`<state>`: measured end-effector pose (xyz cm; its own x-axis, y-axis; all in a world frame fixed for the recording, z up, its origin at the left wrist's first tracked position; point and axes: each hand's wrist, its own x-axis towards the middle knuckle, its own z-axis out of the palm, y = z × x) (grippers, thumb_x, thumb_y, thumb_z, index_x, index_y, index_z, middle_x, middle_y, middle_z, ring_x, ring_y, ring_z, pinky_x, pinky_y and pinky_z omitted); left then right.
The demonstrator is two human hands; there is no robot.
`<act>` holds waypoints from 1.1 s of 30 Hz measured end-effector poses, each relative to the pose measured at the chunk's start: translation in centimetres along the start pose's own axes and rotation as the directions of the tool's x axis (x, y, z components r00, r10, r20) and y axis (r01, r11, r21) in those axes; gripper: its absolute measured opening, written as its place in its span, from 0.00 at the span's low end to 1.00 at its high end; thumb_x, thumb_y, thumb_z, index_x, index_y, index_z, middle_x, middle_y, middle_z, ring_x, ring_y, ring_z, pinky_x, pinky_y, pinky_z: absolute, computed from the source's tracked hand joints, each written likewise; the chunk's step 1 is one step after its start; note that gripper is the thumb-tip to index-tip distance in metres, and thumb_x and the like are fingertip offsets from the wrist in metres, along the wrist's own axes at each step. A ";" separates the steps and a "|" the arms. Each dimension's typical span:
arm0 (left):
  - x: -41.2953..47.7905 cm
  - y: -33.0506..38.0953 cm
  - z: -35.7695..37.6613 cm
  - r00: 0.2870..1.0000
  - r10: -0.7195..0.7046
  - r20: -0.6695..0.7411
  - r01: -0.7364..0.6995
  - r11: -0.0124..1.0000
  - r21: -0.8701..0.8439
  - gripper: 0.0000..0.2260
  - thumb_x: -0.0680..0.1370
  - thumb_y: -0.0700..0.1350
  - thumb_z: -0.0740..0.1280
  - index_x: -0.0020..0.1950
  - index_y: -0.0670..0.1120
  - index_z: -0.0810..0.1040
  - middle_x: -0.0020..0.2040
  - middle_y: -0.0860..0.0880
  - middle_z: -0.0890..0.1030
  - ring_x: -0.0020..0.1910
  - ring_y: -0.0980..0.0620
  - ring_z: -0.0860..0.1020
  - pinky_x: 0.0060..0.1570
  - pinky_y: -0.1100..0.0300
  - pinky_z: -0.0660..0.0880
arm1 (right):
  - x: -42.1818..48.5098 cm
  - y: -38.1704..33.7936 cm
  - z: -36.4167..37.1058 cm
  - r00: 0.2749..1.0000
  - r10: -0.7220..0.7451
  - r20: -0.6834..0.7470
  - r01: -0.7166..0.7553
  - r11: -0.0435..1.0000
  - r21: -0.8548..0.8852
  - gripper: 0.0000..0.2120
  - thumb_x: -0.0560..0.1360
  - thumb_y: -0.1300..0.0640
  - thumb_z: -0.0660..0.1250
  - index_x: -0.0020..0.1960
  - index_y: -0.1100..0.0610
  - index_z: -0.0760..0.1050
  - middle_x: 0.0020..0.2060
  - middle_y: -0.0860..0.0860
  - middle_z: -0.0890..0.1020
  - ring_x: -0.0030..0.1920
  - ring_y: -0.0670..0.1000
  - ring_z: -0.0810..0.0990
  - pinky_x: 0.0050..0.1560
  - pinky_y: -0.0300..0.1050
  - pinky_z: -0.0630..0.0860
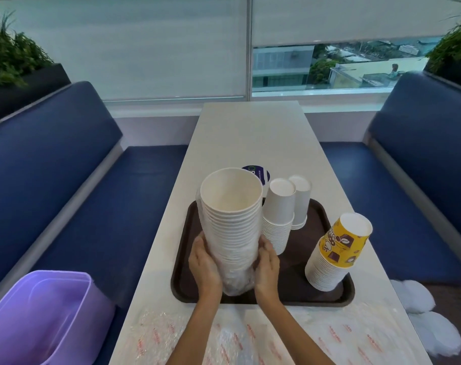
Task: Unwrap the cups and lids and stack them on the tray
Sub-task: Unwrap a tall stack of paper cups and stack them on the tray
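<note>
- Grip first: my left hand and right hand clasp the big stack from either side, fingers curled round its lower part.
- The big stack is white cups nested mouths up, and I hold it over the near-left part of the tray. I cannot tell whether its base touches the tray.
- Clear wrap is bunched round the bottom of the big stack, between my hands. The upper cups are bare.
- On the far part of the tray stand two piles of white cups, mouths down. The mid stack is just right of the big stack, and the back stack is just behind that one.
- At the tray's near-right corner stands the yellow stack: white cups, mouths down, with a yellow printed cup on top. It leans toward the right.
- Past the tray's far edge a round dark-blue disc lies on the table, partly hidden by the big stack.
- In front of the tray's near edge, loose film with red print is spread over the table.
- Left of the tray and off the table, a purple bin sits by the blue bench.
- Right of the tray and below the table edge, I see white rounds, too blurred for me to name.
</note>
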<state>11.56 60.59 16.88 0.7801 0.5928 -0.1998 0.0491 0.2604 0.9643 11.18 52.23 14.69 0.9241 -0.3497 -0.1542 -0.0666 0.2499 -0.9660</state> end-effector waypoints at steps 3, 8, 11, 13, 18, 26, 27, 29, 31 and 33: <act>-0.4 3.9 0.7 0.996 0.088 0.035 -0.085 0.994 -0.070 0.20 0.82 0.47 0.53 0.57 0.30 0.71 0.51 0.36 0.80 0.50 0.48 0.80 0.56 0.43 0.73 | -0.1 -3.2 0.1 0.989 -0.146 -0.023 0.147 0.987 0.068 0.14 0.82 0.63 0.52 0.60 0.58 0.74 0.56 0.51 0.80 0.53 0.36 0.78 0.60 0.35 0.73; -1.2 8.7 2.8 0.956 0.234 0.175 -0.213 0.969 -0.128 0.23 0.84 0.52 0.49 0.37 0.46 0.74 0.35 0.55 0.79 0.39 0.55 0.77 0.46 0.56 0.73 | 0.0 -9.6 3.3 0.971 -0.232 0.050 0.222 0.962 0.160 0.16 0.84 0.57 0.50 0.54 0.55 0.76 0.49 0.46 0.81 0.48 0.36 0.78 0.51 0.29 0.72; -1.2 8.5 3.4 0.958 0.225 0.176 -0.201 0.969 -0.147 0.20 0.83 0.53 0.48 0.42 0.50 0.76 0.43 0.51 0.81 0.47 0.51 0.78 0.53 0.53 0.73 | -0.4 -9.8 4.4 0.970 -0.243 0.032 0.236 0.961 0.144 0.17 0.84 0.57 0.49 0.42 0.51 0.71 0.39 0.45 0.78 0.38 0.32 0.76 0.42 0.25 0.69; -1.3 7.9 3.6 0.967 0.220 0.126 -0.198 0.966 -0.163 0.19 0.84 0.50 0.49 0.38 0.51 0.74 0.37 0.54 0.79 0.42 0.54 0.76 0.49 0.53 0.72 | -0.6 -8.7 4.4 0.965 -0.262 -0.019 0.263 0.960 0.092 0.16 0.84 0.62 0.49 0.41 0.52 0.69 0.37 0.44 0.76 0.37 0.31 0.75 0.41 0.23 0.68; -1.2 4.8 3.2 0.970 0.242 0.034 -0.238 0.967 -0.093 0.16 0.77 0.53 0.51 0.38 0.57 0.77 0.37 0.54 0.79 0.43 0.51 0.78 0.46 0.50 0.74 | -0.8 -5.4 4.2 0.951 -0.295 -0.089 0.302 0.950 0.079 0.14 0.83 0.64 0.48 0.51 0.55 0.71 0.44 0.46 0.77 0.44 0.29 0.76 0.46 0.23 0.68; -1.1 1.3 2.6 0.975 0.222 0.026 -0.219 0.973 -0.076 0.24 0.76 0.57 0.53 0.57 0.41 0.78 0.51 0.44 0.82 0.51 0.48 0.80 0.53 0.48 0.78 | 0.0 -1.3 3.9 0.959 -0.248 -0.138 0.255 0.966 0.041 0.12 0.80 0.49 0.52 0.52 0.48 0.73 0.48 0.48 0.80 0.50 0.43 0.79 0.54 0.42 0.74; -1.0 1.0 2.4 0.977 0.214 0.018 -0.212 0.975 -0.063 0.26 0.76 0.57 0.53 0.58 0.39 0.77 0.52 0.43 0.81 0.52 0.46 0.80 0.54 0.46 0.77 | 0.0 -0.9 3.9 0.960 -0.243 -0.141 0.249 0.968 0.025 0.11 0.80 0.51 0.52 0.51 0.48 0.74 0.48 0.48 0.81 0.50 0.43 0.79 0.54 0.43 0.74; -1.1 0.5 2.3 0.984 0.177 0.006 -0.176 0.983 -0.060 0.26 0.76 0.55 0.54 0.58 0.36 0.76 0.52 0.39 0.81 0.50 0.47 0.80 0.55 0.44 0.76 | 0.1 -0.1 3.7 0.964 -0.224 -0.141 0.227 0.974 0.006 0.11 0.80 0.53 0.53 0.52 0.48 0.74 0.49 0.50 0.82 0.52 0.48 0.80 0.56 0.49 0.76; -1.2 0.0 2.2 0.988 0.156 -0.006 -0.156 0.985 -0.077 0.26 0.76 0.54 0.54 0.57 0.34 0.75 0.52 0.36 0.80 0.48 0.44 0.79 0.55 0.44 0.75 | 0.3 0.7 3.5 0.974 -0.172 -0.147 0.179 0.983 0.035 0.11 0.81 0.57 0.53 0.52 0.48 0.75 0.48 0.47 0.82 0.51 0.47 0.80 0.56 0.48 0.75; -1.0 -0.7 2.1 0.988 0.153 -0.008 -0.153 0.985 -0.080 0.24 0.75 0.55 0.55 0.55 0.37 0.77 0.50 0.40 0.80 0.48 0.45 0.79 0.53 0.47 0.76 | 0.4 0.9 3.3 0.981 -0.121 -0.150 0.138 0.985 0.107 0.15 0.83 0.62 0.52 0.51 0.49 0.75 0.45 0.44 0.83 0.49 0.42 0.80 0.54 0.42 0.75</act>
<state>12.05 58.17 16.80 0.7737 0.6315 -0.0509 -0.1213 0.2266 0.9664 12.73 55.32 14.45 0.8585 -0.5086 -0.0653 0.1022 0.2944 -0.9502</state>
